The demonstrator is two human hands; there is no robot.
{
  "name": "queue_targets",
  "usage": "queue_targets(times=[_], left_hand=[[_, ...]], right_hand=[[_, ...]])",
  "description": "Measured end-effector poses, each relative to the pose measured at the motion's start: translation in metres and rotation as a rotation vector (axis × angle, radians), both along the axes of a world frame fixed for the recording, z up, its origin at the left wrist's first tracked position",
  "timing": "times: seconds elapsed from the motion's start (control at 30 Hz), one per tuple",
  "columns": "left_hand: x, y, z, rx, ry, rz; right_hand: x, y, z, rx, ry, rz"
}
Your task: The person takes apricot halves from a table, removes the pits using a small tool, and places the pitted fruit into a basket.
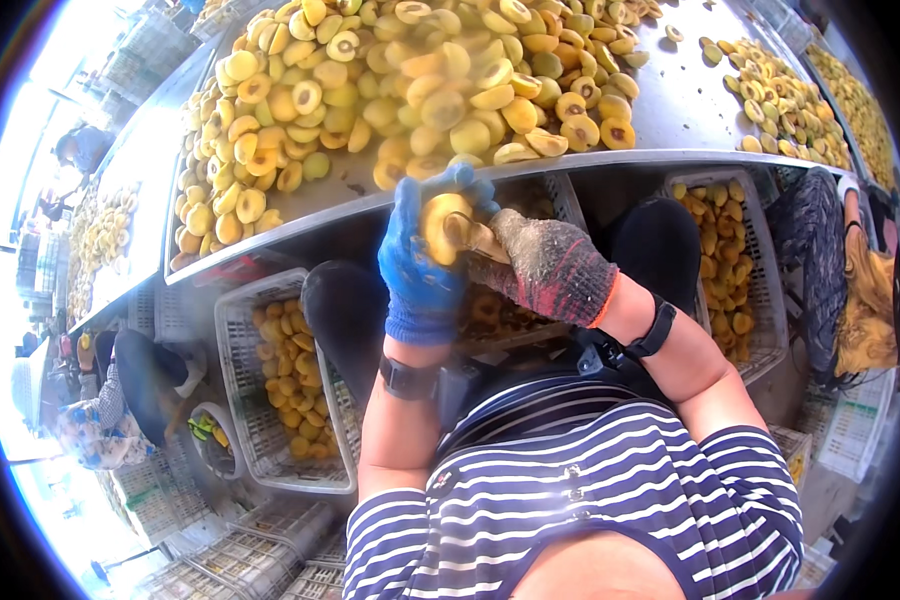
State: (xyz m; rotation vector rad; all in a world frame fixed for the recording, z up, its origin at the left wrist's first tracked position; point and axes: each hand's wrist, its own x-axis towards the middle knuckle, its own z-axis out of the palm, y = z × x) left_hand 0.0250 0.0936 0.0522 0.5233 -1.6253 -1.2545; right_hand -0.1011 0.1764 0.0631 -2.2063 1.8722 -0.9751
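My left hand [426, 262], in a blue coated glove, holds a yellow stone-fruit half [444, 225], peach-like, with its cut face turned towards my right hand. My right hand [551, 262] wears a dirty grey and red knit glove with an orange cuff. It grips a pitting tool [487, 244] with a pale handle, whose curved metal end meets the fruit's centre. Both hands are just in front of the metal table's edge [607, 157]. Beyond them lies a large heap of halved yellow fruit [330, 97], some halves showing brown pit hollows.
A white plastic crate [229, 375] of fruit halves stands by my left knee, and another crate [769, 330] by my right. More fruit [787, 97] lies farther right on the table. Co-workers sit at left [150, 375] and right [810, 255]. A white bucket [229, 450] stands at lower left.
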Motion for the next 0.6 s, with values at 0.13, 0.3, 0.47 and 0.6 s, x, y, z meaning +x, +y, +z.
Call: queue_targets(times=[0.13,0.3,0.47,0.6], left_hand=[[0.000,0.002,-0.004,-0.027,-0.071,0.006],[0.000,-0.010,-0.005,0.715,0.177,-0.308],[-0.011,0.003,-0.008,0.197,0.149,-0.150],[-0.007,-0.004,-0.012,0.399,0.068,-0.241]], right_hand=[[-0.005,0.005,-0.011,0.406,0.072,-0.015],[0.009,-0.008,-0.082,0.169,-0.300,0.125],[0.002,-0.009,-0.088,0.444,-0.938,0.295],[-0.009,0.016,-0.058,0.548,-1.620,0.485]])
